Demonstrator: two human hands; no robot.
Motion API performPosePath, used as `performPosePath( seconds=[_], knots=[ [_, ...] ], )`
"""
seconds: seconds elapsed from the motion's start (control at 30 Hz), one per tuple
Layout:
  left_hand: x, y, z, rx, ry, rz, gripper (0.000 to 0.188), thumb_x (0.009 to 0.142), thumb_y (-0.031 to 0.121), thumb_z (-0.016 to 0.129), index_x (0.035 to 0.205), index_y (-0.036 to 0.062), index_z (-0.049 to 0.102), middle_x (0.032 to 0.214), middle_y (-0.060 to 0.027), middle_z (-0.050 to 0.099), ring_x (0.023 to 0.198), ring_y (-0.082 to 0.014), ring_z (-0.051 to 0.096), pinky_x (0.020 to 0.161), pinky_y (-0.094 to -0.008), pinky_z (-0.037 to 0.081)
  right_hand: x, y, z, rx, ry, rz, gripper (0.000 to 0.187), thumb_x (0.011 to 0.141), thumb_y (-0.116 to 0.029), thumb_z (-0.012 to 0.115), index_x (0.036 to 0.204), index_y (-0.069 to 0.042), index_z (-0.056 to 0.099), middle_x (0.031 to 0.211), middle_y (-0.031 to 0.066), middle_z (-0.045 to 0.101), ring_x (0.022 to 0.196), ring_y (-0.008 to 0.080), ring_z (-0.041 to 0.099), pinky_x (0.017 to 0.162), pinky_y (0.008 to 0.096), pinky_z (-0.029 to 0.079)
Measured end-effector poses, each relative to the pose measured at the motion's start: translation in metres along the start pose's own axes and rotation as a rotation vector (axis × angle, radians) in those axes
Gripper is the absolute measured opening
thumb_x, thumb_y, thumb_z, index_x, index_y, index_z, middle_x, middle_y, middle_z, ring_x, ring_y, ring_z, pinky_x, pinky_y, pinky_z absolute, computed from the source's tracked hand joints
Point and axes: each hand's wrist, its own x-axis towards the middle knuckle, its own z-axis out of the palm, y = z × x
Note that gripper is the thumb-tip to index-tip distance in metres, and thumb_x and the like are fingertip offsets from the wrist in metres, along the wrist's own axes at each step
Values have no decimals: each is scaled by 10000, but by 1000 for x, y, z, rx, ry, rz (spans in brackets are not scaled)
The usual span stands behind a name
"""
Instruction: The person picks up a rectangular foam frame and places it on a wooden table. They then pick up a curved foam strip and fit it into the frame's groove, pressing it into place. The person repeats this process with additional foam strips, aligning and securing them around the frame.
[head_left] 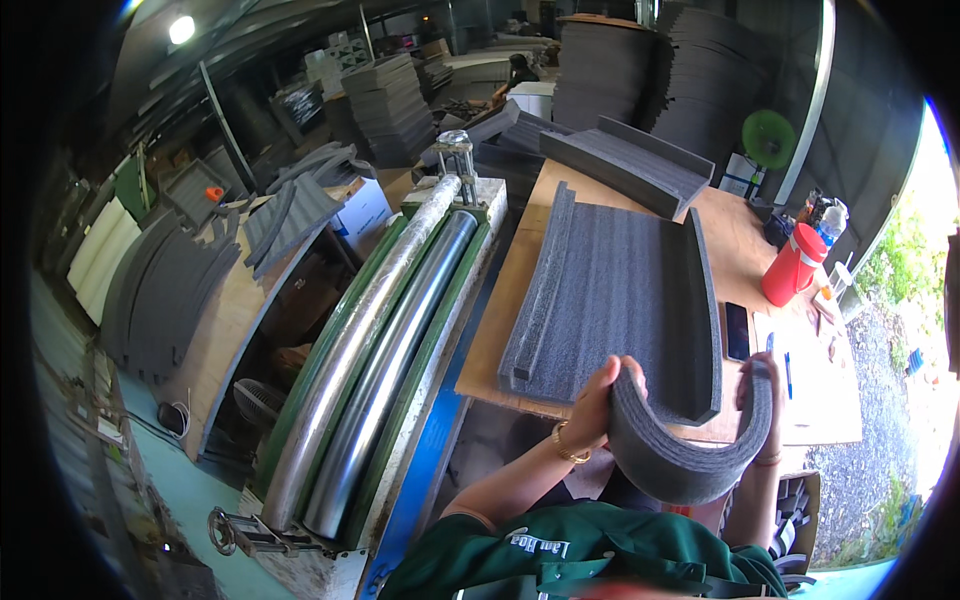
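A dark grey foam strip (682,470) is bent into a U in front of my body, its curve hanging down toward me. My left hand (596,402) is closed on one upright end, thumb on top, with a gold band on that wrist. At the other end, my right hand (774,405) grips the strip; the foam hides part of its fingers. Just beyond the strip, a long grey foam tray-like piece (630,290) with raised side walls lies on the wooden table (520,260).
Another walled foam piece (630,165) lies farther back. A red flask (795,265), a phone (737,332) and a blue pen (788,375) are on the table's right. To the left stands a machine with two long metal rollers (390,370). Foam stacks (598,75) rise behind.
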Motion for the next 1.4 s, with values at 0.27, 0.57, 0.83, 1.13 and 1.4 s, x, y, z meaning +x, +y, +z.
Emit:
performPosePath(
  seconds=[0.27, 0.57, 0.83, 1.13, 1.4],
  knots=[
    [57, -26, -59, 175, 169, -98, 507, 1061, 521, 391, 840, 111, 589, 596, -5, 577, 448, -84, 544, 440, -214, 473, -40, -8, 91, 658, -543, 311, 419, 995, -374, 466, 760, -30, 507, 513, 109, 468, 421, 202, 435, 413, 338, 370],
    [52, -52, -52, -113, -92, -536, 505, 1062, 500, 419, 879, 87, 644, 714, -11, 631, 646, -113, 608, 643, -261, 527, -33, -67, 59, 523, -292, -195, 357, 975, -369, 542, 850, -35, 550, 660, 86, 575, 547, 182, 576, 528, 278, 480],
    [-10, -85, 19, -302, -455, -912, 511, 1070, 486, 403, 899, 61, 630, 765, -46, 654, 724, -134, 639, 709, -268, 532, 93, -34, 22, -48, 294, -324, 290, 1023, -292, 522, 969, -55, 681, 793, 26, 600, 712, 97, 575, 663, 251, 450],
    [-19, 5, 37, -342, -286, -466, 539, 1072, 519, 360, 889, 59, 574, 755, -54, 617, 670, -132, 595, 648, -271, 503, 114, 12, 43, -17, 132, -297, 328, 1051, -321, 481, 911, -61, 623, 634, 14, 546, 498, 107, 524, 488, 235, 409],
    [14, 65, 21, -30, -154, 207, 593, 1039, 598, 364, 865, 62, 547, 647, -63, 539, 565, -145, 521, 510, -283, 446, -25, 38, 99, 477, -264, 535, 319, 1007, -359, 555, 1034, -57, 654, 945, 76, 676, 830, 159, 651, 725, 296, 538]
  ],
)
